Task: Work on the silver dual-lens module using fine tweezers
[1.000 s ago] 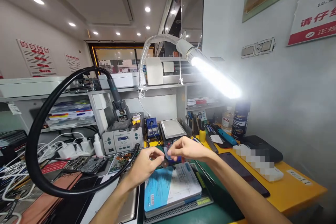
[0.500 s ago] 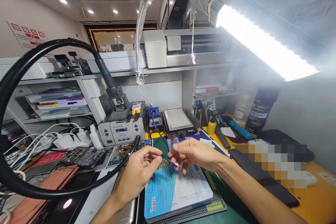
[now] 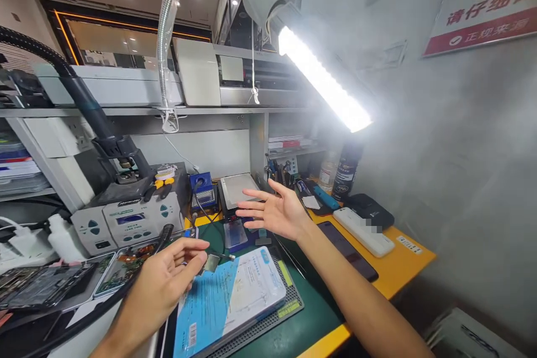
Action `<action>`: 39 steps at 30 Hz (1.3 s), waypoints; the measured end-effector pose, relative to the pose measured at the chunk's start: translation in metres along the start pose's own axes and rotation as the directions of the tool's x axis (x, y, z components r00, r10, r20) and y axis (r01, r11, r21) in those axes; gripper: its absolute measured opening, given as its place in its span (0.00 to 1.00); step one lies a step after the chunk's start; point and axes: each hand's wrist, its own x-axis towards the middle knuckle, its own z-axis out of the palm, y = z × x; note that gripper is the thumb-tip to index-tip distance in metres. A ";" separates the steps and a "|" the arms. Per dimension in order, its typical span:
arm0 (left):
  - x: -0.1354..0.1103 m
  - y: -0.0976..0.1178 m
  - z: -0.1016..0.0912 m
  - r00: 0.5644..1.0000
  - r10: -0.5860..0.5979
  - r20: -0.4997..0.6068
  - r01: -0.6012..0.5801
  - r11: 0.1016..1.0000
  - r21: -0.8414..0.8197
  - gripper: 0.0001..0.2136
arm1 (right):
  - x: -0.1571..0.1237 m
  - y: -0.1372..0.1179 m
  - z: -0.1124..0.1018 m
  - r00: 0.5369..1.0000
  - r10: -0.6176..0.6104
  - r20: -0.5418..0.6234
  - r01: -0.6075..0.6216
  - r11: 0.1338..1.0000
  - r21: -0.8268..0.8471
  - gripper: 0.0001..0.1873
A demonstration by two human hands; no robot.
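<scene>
My left hand [image 3: 170,274] is over the left edge of a blue and white box-like packet [image 3: 247,291]. Between its thumb and fingers it pinches a small square metal-faced part [image 3: 211,263] with a thin dark strip, perhaps a phone camera module. The strip [image 3: 226,257] points to the right, its tip over the packet. My right hand [image 3: 274,211] is raised behind the packet, palm showing and fingers spread, with nothing in it. Below the packet lies a grey perforated mat [image 3: 293,303].
A hot-air station [image 3: 130,224] with a black hose [image 3: 163,238] stands at left, beside opened phone parts [image 3: 46,285]. A blue soldering unit [image 3: 204,190] and a flat heating plate [image 3: 237,193] stand behind. Phones [image 3: 348,251] lie at right; a bright lamp [image 3: 323,81] hangs above.
My right hand has come away from the part and its fingers have spread. My left hand keeps the part pinched. The view has turned to the right.
</scene>
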 end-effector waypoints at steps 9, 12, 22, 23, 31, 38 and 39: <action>-0.004 0.005 0.003 0.999 0.037 0.015 -0.037 0.998 -0.052 0.26 | -0.013 0.001 0.035 0.892 -0.447 -0.059 0.187 0.486 -0.854 0.29; -0.007 0.012 0.004 0.996 0.077 -0.043 -0.080 0.992 -0.096 0.26 | -0.020 -0.002 0.047 0.830 -0.552 0.084 0.170 0.107 -0.980 0.35; -0.002 0.008 -0.001 0.989 0.107 -0.100 -0.126 0.969 -0.214 0.26 | -0.050 -0.010 0.055 0.780 -0.562 0.277 0.016 -0.424 -0.905 0.35; -0.003 0.008 -0.001 0.989 0.102 -0.105 -0.124 0.966 -0.226 0.26 | -0.053 -0.011 0.056 0.777 -0.563 0.281 0.011 -0.435 -0.900 0.36; -0.005 0.014 0.001 0.987 0.095 -0.130 -0.131 0.943 -0.307 0.26 | -0.063 -0.011 0.057 0.749 -0.601 0.278 0.053 -0.364 -0.930 0.33; -0.005 0.014 0.002 0.989 0.096 -0.115 -0.132 0.924 -0.360 0.22 | -0.048 -0.002 0.053 0.789 -0.613 0.032 0.120 0.104 -0.987 0.21; -0.006 0.014 0.002 0.990 0.093 -0.105 -0.126 0.922 -0.366 0.22 | -0.044 -0.001 0.053 0.817 -0.576 -0.018 0.126 0.208 -0.970 0.19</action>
